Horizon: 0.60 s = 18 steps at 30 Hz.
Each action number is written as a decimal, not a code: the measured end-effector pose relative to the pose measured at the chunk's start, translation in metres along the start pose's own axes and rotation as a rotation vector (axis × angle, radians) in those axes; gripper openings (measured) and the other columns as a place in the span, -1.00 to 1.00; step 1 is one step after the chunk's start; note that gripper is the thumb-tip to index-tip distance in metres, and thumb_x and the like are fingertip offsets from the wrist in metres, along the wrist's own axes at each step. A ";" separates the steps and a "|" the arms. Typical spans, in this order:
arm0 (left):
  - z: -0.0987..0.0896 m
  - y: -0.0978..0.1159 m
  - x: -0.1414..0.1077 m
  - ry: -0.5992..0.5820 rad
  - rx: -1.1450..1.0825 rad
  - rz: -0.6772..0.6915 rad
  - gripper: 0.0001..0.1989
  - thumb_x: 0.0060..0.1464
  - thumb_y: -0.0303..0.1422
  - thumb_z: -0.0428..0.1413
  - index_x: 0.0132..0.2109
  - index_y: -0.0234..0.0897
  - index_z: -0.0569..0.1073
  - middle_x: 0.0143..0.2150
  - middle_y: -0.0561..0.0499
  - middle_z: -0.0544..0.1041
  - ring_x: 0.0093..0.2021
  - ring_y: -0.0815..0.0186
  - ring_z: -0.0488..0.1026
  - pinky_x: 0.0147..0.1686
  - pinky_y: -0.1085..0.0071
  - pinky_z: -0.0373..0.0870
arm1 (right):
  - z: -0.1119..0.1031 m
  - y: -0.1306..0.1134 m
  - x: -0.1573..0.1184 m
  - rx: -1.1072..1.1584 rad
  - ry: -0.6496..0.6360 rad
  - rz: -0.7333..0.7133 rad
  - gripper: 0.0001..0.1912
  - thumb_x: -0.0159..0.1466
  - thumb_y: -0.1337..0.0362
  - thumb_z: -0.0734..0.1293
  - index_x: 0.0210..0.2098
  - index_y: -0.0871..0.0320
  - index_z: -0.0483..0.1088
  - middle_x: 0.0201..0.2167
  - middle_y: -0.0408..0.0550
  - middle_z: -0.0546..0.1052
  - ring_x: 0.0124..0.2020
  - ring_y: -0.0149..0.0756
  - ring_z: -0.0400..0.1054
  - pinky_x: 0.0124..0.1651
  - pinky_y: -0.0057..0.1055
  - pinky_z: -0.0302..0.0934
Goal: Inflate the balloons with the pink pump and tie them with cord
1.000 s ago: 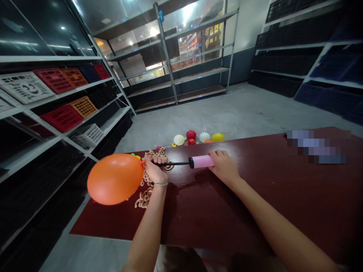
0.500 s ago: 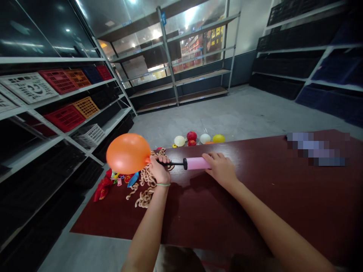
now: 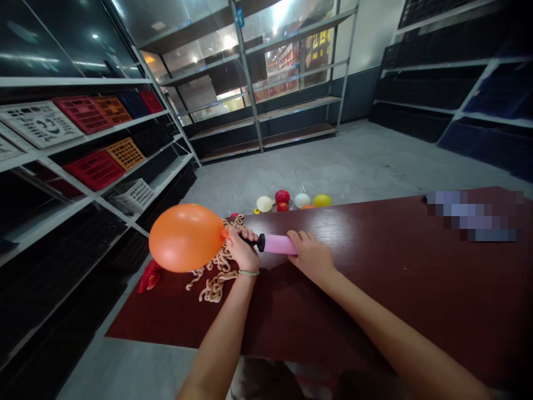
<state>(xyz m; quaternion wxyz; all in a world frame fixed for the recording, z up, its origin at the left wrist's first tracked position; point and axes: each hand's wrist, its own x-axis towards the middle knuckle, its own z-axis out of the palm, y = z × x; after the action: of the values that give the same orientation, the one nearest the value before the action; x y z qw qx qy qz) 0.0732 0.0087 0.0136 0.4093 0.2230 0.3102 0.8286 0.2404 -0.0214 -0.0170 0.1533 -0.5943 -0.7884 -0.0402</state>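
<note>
An orange balloon (image 3: 186, 238), swollen with air, points its neck toward my left hand (image 3: 244, 248). That hand is closed around the balloon's neck and the black end of a balloon pump (image 3: 278, 244). My right hand (image 3: 311, 254) wraps the far end of the pump's pink barrel. The pump lies level above the table, its black rod mostly hidden between barrel and left hand. Behind and below the left hand is a heap of beige twisted balloons (image 3: 214, 286). Red deflated balloons (image 3: 150, 276) lie at the table's left edge.
The dark red table (image 3: 333, 322) stretches to the right, with a blurred-out item (image 3: 470, 215) at its far right. Several inflated balloons, one yellow (image 3: 322, 200), rest on the floor beyond. Shelves with crates (image 3: 94, 169) stand left; a metal rack (image 3: 260, 119) stands behind.
My hands have come closer together, and the pump's black rod has slid into the barrel. The orange balloon has grown larger and now covers the small coloured balloons behind it.
</note>
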 end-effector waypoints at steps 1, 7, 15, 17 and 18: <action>0.000 -0.001 -0.001 -0.011 0.002 -0.005 -0.66 0.18 -0.17 0.11 -0.43 -0.23 0.19 -0.60 0.19 0.15 -0.65 0.48 0.15 -0.62 0.50 0.11 | 0.000 0.000 -0.001 0.003 0.001 -0.022 -0.52 0.22 0.22 0.34 0.11 0.03 0.23 -0.11 -0.02 0.45 -0.10 -0.18 0.27 -0.34 -0.38 0.03; -0.003 0.009 0.009 0.017 -0.025 0.005 -0.68 0.18 -0.21 0.11 -0.44 -0.23 0.21 -0.61 0.18 0.17 -0.64 0.47 0.16 -0.60 0.48 0.14 | -0.002 0.035 0.006 -0.036 0.088 0.008 -0.57 0.19 0.28 0.36 0.05 0.01 0.30 0.02 -0.03 0.44 -0.02 -0.14 0.24 -0.21 -0.33 0.08; -0.002 0.018 0.011 0.054 -0.035 0.070 -0.66 0.18 -0.21 0.09 -0.45 -0.22 0.16 -0.60 0.19 0.12 -0.65 0.48 0.13 -0.60 0.49 0.11 | -0.004 0.057 0.012 -0.054 0.108 0.111 -0.69 0.23 0.31 0.30 -0.02 0.03 0.35 -0.01 0.02 0.45 0.06 -0.05 0.18 -0.23 -0.34 0.08; 0.000 0.013 0.005 0.058 -0.013 0.074 -0.64 0.18 -0.17 0.11 -0.44 -0.22 0.16 -0.61 0.20 0.12 -0.66 0.49 0.13 -0.60 0.50 0.11 | -0.004 0.043 0.009 -0.059 0.063 0.085 -0.68 0.23 0.28 0.31 -0.01 0.02 0.35 -0.02 0.03 0.45 0.02 -0.06 0.19 -0.28 -0.35 0.06; 0.001 0.010 0.001 0.052 -0.003 0.065 -0.64 0.17 -0.16 0.12 -0.44 -0.22 0.16 -0.61 0.20 0.13 -0.66 0.49 0.14 -0.61 0.50 0.11 | -0.005 0.034 0.008 -0.055 0.041 0.065 -0.65 0.23 0.27 0.32 0.02 0.01 0.34 -0.03 0.03 0.44 -0.01 -0.07 0.20 -0.31 -0.35 0.05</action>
<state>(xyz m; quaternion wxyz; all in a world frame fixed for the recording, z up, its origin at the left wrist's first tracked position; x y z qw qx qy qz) 0.0678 0.0055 0.0219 0.3740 0.2107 0.3122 0.8475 0.2718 -0.0056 -0.0146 0.1542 -0.6228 -0.7639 -0.0693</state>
